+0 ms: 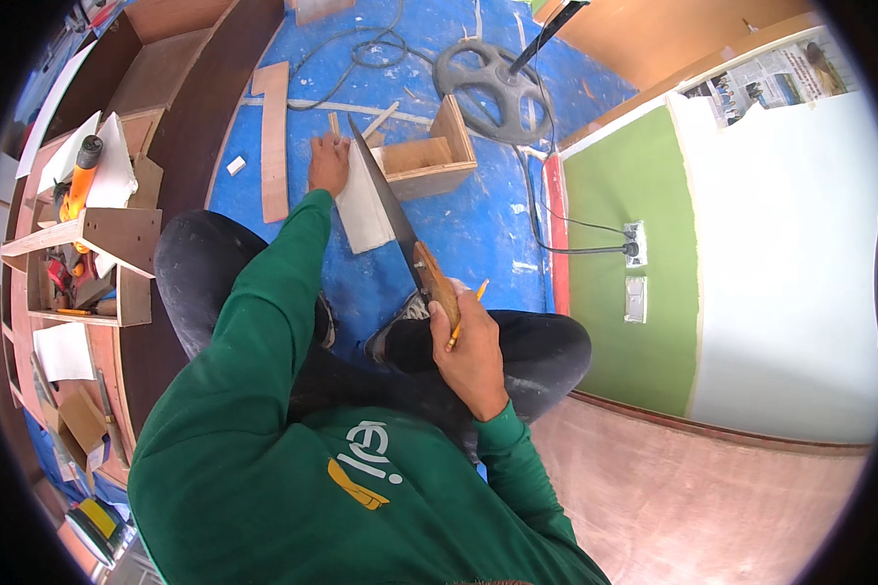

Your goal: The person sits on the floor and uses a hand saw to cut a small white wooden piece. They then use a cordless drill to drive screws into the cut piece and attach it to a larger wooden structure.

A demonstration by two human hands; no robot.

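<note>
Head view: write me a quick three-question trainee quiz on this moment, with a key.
1. Which hand grips the handsaw?
2. True or false: the hand gripping it also holds a pencil.
3. What colour is the wall around the outlet with cords plugged in? A) blue B) green C) orange

Key: 1. The right hand. 2. True. 3. B.

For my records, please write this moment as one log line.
left hand: at pale board | right hand: holds handsaw, pencil | blade: alongside board | near: wooden box
</note>
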